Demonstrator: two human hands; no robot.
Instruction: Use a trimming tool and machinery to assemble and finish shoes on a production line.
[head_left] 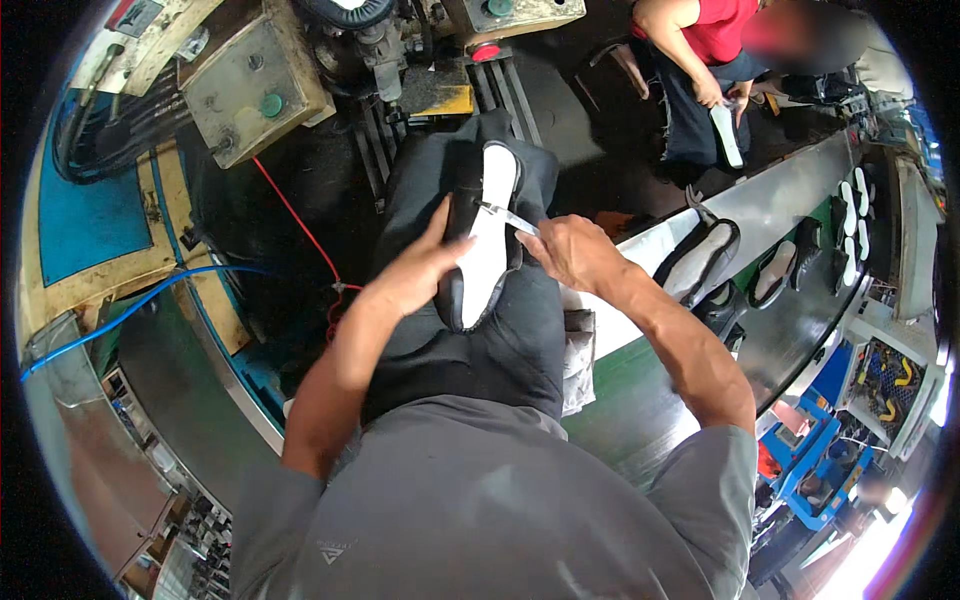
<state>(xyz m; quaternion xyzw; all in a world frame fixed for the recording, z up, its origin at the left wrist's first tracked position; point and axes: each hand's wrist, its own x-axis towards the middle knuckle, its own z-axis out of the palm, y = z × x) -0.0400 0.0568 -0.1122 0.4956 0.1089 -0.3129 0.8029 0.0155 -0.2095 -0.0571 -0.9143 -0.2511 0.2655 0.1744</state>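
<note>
A black shoe point(459, 296) with a white sole-shaped face point(487, 250) turned up lies across my dark-trousered lap, its length running away from me. My left hand point(418, 268) holds its left side, thumb over the white face and fingers along the dark edge. From the right, my right hand point(577, 252) is closed round a flat, shiny metal tool point(510, 218) with a narrow tip. That tip lies over the middle of the white face, near the shoe's left edge. The tool's grip is hidden in my fist.
At my right runs a bench with a metal ledge point(790, 172), bearing more black shoes point(700, 262) and several white soles point(849, 210). A co-worker's hands point(715, 92) hold another shoe at far right. Ahead stands a machine with a control box point(255, 90); a blue hose point(150, 292) hangs left.
</note>
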